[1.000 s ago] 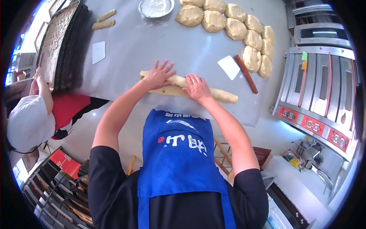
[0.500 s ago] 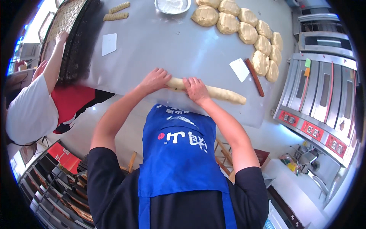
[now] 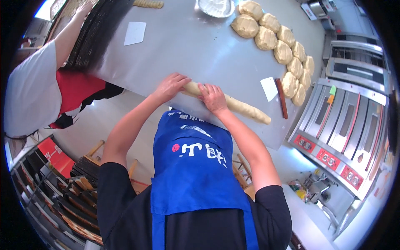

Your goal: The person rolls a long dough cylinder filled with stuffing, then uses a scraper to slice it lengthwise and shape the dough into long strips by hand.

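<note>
A long pale dough roll (image 3: 249, 111) lies along the near edge of the metal table (image 3: 175, 50). Its left end is in my left hand (image 3: 172, 86), whose fingers curl over it. My right hand (image 3: 213, 99) wraps over the roll a short way further right, thumb toward the left hand. From there the roll runs on to the right, its far end free on the tabletop. The undersides of both hands' grips are hidden.
Several dough lumps (image 3: 265, 38) sit at the back right, near a white scraper (image 3: 269, 88) and a brown stick (image 3: 281, 98). Further left are another scraper (image 3: 135, 33), a metal bowl (image 3: 216, 6) and a co-worker's arm (image 3: 68, 35). Ovens (image 3: 339, 129) stand right.
The view has turned, so table, dough lumps and ovens appear tilted and shifted right. Both my hands stay on the dough roll. The co-worker's arm appears higher in the picture.
</note>
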### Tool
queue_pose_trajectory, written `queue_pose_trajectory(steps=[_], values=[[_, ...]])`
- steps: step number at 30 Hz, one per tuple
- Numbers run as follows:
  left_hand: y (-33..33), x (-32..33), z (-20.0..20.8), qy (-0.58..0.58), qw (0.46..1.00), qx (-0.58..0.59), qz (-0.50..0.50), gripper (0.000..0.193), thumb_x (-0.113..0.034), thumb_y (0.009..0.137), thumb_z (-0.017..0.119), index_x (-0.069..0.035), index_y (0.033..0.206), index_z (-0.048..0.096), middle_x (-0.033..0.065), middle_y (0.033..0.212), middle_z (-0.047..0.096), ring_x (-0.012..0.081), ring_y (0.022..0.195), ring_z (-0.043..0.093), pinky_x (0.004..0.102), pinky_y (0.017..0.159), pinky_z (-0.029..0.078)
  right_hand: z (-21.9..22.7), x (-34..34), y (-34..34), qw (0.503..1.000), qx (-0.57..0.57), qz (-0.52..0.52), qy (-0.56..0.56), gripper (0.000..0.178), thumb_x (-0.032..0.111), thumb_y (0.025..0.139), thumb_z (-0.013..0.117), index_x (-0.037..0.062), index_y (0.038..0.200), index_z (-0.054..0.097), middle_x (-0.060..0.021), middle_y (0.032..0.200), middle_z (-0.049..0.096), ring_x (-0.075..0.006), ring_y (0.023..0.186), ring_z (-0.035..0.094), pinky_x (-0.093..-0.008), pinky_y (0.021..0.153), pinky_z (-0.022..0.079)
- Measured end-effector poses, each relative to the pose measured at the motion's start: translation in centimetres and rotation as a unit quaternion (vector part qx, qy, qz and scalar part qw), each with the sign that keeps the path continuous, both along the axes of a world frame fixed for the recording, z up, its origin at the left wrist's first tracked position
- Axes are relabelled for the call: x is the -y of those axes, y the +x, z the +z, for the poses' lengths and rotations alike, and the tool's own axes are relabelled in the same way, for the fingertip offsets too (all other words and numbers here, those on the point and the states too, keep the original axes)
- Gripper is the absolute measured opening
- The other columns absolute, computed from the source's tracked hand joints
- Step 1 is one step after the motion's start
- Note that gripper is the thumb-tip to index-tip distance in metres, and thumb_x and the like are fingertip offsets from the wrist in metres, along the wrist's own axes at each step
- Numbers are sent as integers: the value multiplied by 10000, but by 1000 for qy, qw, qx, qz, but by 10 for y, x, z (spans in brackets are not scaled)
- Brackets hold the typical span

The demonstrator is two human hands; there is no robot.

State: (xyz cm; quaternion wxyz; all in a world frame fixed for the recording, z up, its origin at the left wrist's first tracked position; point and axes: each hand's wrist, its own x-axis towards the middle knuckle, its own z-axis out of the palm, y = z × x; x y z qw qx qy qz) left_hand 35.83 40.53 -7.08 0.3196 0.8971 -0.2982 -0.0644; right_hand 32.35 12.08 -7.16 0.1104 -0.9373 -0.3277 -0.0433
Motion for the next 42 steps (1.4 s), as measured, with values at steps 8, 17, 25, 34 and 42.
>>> queue_pose_trajectory(steps=[8, 17, 25, 34, 42], values=[[-15, -24, -21, -361, 872, -283, 172, 699, 8, 937, 803, -128, 1593, 600, 111, 1435, 708, 289, 1332, 664, 412, 1105, 571, 8, -49, 20, 1000, -27, -13, 2, 738, 417, 896, 833, 159, 1538, 577, -105, 1241, 689, -286, 1110, 678, -431, 908, 568], [-13, -13, 13, -100, 991, -41, 79, 760, -67, 921, 821, -155, 1630, 560, 108, 1568, 632, 333, 1302, 673, 425, 1122, 567, -7, -48, 7, 999, -3, -15, -40, 730, 374, 919, 801, 131, 1558, 545, -155, 1277, 699, -309, 1094, 683, -458, 924, 564], [-49, -14, -8, 16, 992, 118, 33, 604, -304, 872, 853, -83, 1413, 700, 157, 1495, 672, 362, 1498, 517, 504, 1207, 460, 20, -53, -42, 998, -47, -28, -34, 1007, 427, 915, 806, 58, 1718, 325, -274, 1675, 414, -434, 1536, 430, -603, 1273, 334], [18, 155, 46, 119, 986, -9, -115, 1081, -648, 787, 873, -45, 1601, 497, 208, 1620, 554, 422, 1550, 457, 565, 1314, 324, 20, 131, -20, 963, -20, -268, 12, 633, 459, 1062, 674, 58, 1543, 581, -216, 1540, 609, -418, 1298, 646, -531, 1087, 510], [-17, 200, -9, 200, 935, 122, -267, 1172, -646, 849, 827, -171, 1763, 269, 194, 1721, 443, 401, 1614, 389, 584, 1298, 347, 25, 211, -80, 966, -126, -208, -87, 719, 568, 1078, 606, 144, 1648, 499, -227, 1654, 509, -402, 1511, 485, -582, 1220, 392]])
